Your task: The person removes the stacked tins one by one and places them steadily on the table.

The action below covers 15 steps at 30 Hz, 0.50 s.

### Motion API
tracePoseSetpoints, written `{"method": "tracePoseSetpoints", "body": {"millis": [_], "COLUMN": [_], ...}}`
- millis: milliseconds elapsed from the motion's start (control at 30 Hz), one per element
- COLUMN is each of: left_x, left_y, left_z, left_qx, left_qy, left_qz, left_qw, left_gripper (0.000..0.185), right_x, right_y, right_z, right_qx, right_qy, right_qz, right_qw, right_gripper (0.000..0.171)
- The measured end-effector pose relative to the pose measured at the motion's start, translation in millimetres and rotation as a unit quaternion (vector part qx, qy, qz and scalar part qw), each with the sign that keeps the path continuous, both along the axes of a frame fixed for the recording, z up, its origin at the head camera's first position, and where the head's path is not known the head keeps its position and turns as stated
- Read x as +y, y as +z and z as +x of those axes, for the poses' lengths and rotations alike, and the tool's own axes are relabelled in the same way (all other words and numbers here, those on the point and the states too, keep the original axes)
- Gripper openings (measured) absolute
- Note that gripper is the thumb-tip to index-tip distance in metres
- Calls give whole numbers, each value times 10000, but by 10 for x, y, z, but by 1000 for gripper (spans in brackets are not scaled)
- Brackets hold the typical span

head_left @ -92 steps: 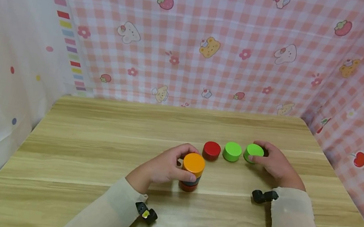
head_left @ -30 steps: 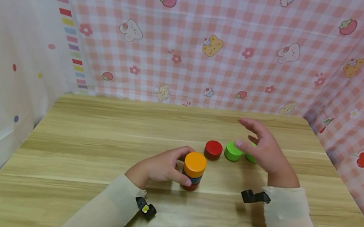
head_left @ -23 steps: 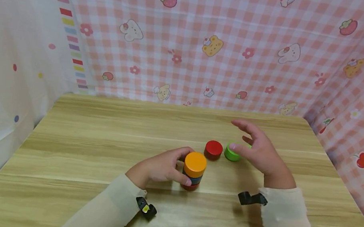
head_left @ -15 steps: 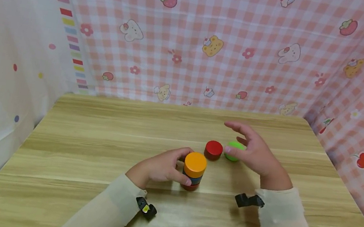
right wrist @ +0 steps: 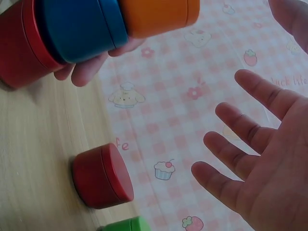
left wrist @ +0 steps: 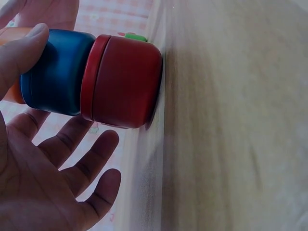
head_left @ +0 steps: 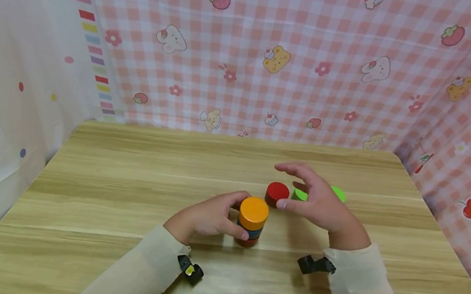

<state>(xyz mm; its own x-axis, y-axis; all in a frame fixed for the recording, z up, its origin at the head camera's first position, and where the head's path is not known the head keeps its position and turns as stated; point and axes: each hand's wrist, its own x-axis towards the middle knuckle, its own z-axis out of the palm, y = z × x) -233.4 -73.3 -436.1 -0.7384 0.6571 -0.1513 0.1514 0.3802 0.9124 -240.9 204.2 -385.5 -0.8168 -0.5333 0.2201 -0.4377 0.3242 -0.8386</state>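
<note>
Right wrist: cloth (right wrist: 168, 127) reads "life"; left fingers (right wrist: 89, 73) hold stack (right wrist: 79, 29).

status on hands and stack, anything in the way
Left hand holding upright stack, orange over blue over red. Right hand open, empty. Partly blocks head view of green cylinders.

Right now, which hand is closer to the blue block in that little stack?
The left. The left hand has its thumb and fingers about the blue block; the right hand is apart from it, off to its right, holding nothing.
</note>
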Motion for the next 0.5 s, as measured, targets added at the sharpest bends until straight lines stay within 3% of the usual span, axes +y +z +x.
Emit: {"method": "tracePoseSetpoints", "body": {"millis": [500], "left_x": [4], "left_y": [-14], "left_z": [-3], "left_qx": [33], "left_qy": [-59], "left_qz": [92], "left_qw": [9999], "left_gripper": [57], "right_x": [-146], "right_y": [-49], "right_z": [47], "right_qx": [80], "right_qy": [579], "right_qz": [-53], "right_qw": [9983], "right_gripper": [67]}}
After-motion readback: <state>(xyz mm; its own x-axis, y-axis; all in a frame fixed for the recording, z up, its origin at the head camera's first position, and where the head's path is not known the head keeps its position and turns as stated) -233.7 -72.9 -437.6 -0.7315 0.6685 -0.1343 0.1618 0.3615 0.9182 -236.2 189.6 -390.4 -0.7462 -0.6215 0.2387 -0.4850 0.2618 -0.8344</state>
